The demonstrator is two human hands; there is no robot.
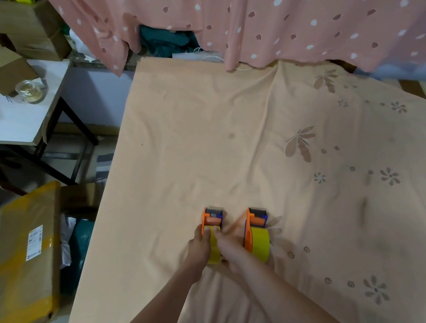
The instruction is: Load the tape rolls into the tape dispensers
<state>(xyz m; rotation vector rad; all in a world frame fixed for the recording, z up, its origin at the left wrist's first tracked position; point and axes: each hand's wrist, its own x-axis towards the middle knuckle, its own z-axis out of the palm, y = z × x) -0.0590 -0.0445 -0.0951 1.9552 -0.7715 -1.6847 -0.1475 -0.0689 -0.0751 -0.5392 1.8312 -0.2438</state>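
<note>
Head view: you are looking down on 2 orange tape dispensers standing side by side on a peach bedsheet (237,137).
Left hand (198,247): your fingers are curled around the left side of the near dispenser (212,220), thumb on top, which looks meant to steady the frame while the roll goes in.
Right hand (229,254): thumb and forefinger are pressed together on the yellow tape roll (214,249) at its upper edge; whether they pinch a loose tape end or the roll itself cannot be told.
Task item: this roll sits at the rear of the near dispenser, between both hands, apparently being seated or threaded.
Second dispenser (255,222): it stands just beside, to the right, untouched, with its own yellow roll (259,243) mounted, so it appears loaded already.
Materials: hard glossy plastic bodies, orange with blue side parts and a grey cutter end facing away from you; smooth, round, shiny tape.
Surface: soft wrinkled cloth with flower prints, likely to let a dispenser rock, hence the bracing grip.
</note>
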